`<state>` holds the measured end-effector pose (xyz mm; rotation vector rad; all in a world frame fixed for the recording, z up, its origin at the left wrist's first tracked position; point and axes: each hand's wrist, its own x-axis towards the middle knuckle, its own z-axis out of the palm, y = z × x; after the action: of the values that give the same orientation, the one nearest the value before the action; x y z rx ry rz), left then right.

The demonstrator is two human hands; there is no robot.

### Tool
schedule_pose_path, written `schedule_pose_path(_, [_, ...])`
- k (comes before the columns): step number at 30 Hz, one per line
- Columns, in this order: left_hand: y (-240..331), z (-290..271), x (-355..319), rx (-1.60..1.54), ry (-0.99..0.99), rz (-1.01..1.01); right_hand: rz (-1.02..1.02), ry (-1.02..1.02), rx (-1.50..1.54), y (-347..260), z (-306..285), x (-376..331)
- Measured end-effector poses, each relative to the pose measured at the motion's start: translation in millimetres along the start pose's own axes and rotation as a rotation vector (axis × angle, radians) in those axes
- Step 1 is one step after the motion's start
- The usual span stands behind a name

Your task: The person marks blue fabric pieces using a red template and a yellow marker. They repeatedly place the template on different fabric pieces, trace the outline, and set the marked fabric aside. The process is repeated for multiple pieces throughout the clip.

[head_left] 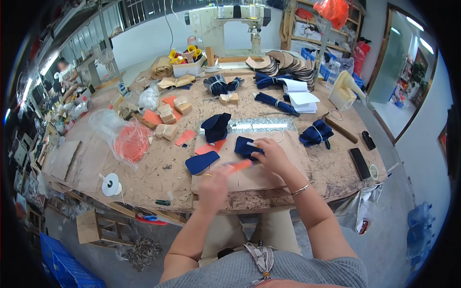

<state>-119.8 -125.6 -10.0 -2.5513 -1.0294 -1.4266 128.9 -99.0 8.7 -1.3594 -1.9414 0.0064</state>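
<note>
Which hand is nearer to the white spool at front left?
Left. The left hand is right of the white spool, not touching; the right hand is farther right, at a blue piece.

Catches the left hand (pixel 214 186) in a blur just below the centre of the frame, with the orange object (pixel 240 165) in its grip too smeared to identify. Loses part of a dark-blue piece (pixel 243 150) and the right end of a slim white item (pixel 250 144) behind the right hand (pixel 272 155) near the centre, leaving the exact hold unclear. Crops a grey top (pixel 269 269) at the lower edge, a blue crate (pixel 67 264) at lower left and a red bag (pixel 331 12) at upper right, and reduces a distant person (pixel 67 71) at upper left to haze.
</note>
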Motion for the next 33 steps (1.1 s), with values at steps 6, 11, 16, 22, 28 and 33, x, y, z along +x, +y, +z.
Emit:
schedule_pose_path(6, [-53,-25,-1,0.273,-0.074,-0.202,0.218,-0.140,0.044,3,16,2])
schedule_pose_path(11, [-49,-14,-30,0.205,0.120,-0.239,0.224,-0.129,0.016,-3,15,5])
schedule_pose_path(16, [-37,-14,-36,0.067,0.222,-0.219,0.287,-0.124,-0.003,-4,22,11])
schedule_pose_path(22, [-27,-19,-41,-0.014,0.270,-0.201,0.038,0.354,-0.183,-15,8,11])
schedule_pose_path(28, [-17,-23,-32,-0.050,0.321,-0.166,-0.358,0.097,-0.332,-50,2,-61])
schedule_pose_path(33, [12,-7,-14,-0.042,0.112,-0.062,-0.101,0.136,-0.244,-64,-6,-109])
